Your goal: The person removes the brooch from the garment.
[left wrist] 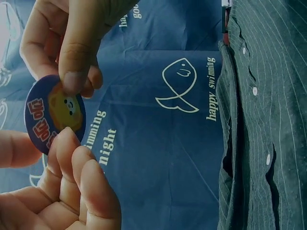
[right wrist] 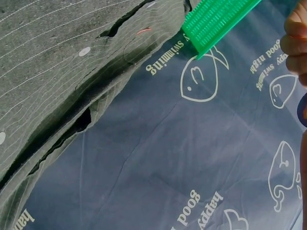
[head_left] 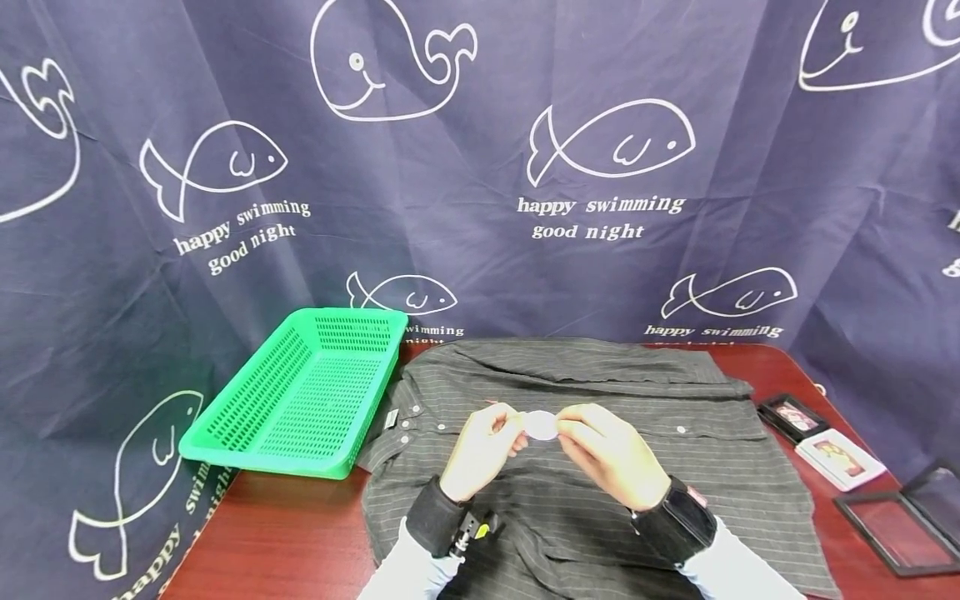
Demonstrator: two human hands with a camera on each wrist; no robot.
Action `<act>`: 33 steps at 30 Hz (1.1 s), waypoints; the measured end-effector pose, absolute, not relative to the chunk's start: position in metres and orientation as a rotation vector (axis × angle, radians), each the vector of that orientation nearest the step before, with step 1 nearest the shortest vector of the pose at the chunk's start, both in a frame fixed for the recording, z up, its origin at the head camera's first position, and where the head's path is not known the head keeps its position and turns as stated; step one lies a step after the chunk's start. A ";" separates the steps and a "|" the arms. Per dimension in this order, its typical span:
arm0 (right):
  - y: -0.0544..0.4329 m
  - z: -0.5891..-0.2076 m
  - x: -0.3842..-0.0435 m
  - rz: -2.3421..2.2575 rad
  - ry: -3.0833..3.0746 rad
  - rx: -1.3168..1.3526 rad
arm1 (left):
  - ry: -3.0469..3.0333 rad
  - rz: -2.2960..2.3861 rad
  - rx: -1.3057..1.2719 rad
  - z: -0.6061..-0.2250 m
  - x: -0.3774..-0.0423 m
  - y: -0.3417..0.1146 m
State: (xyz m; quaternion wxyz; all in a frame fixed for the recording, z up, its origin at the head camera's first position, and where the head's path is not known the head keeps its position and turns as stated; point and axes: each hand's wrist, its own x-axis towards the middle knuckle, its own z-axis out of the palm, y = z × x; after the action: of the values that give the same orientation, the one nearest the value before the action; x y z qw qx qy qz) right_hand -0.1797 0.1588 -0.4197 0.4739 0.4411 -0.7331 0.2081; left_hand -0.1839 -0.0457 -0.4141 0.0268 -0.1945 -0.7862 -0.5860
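A round badge hangs between my hands above a dark striped shirt. In the left wrist view the badge has a purple rim, a yellow cartoon face and red lettering, and stands tilted. My left hand pinches its left edge. The right hand grips the opposite edge between thumb and fingers. In the head view its face is washed out to white. Only a sliver of the badge shows at the right wrist view's border. The shirt lies spread on the table, with white buttons along its front.
A green plastic basket sits at the left of the reddish table. To the right lie a small black frame, a white picture box and an opened black case. A printed blue curtain hangs behind.
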 end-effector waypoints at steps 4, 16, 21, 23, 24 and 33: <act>0.163 -0.418 -0.179 0.539 -1.817 1.074 | -2.428 -1.741 -0.646 -0.414 -0.183 -0.048; 0.194 -0.410 -0.174 0.670 -1.922 0.950 | -2.430 -1.306 -0.572 -0.427 -0.181 -0.061; 0.212 -0.411 -0.170 0.735 -1.956 0.875 | -2.434 -1.151 -0.600 -0.435 -0.180 -0.066; 0.220 -0.412 -0.169 0.753 -1.972 0.831 | -2.451 -1.085 -0.618 -0.440 -0.180 -0.069; 0.225 -0.413 -0.168 0.764 -1.988 0.802 | -2.464 -1.051 -0.625 -0.442 -0.180 -0.070; 0.265 -0.412 -0.148 0.923 -2.146 0.372 | -2.614 -0.790 -0.655 -0.460 -0.179 -0.090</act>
State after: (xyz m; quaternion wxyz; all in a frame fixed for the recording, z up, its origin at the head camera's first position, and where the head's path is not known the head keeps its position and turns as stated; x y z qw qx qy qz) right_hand -0.1483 0.2655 -0.4123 0.3783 0.1457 -0.8398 0.3610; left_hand -0.1788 -0.0897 -0.4604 0.1657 -0.2302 -0.9180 -0.2772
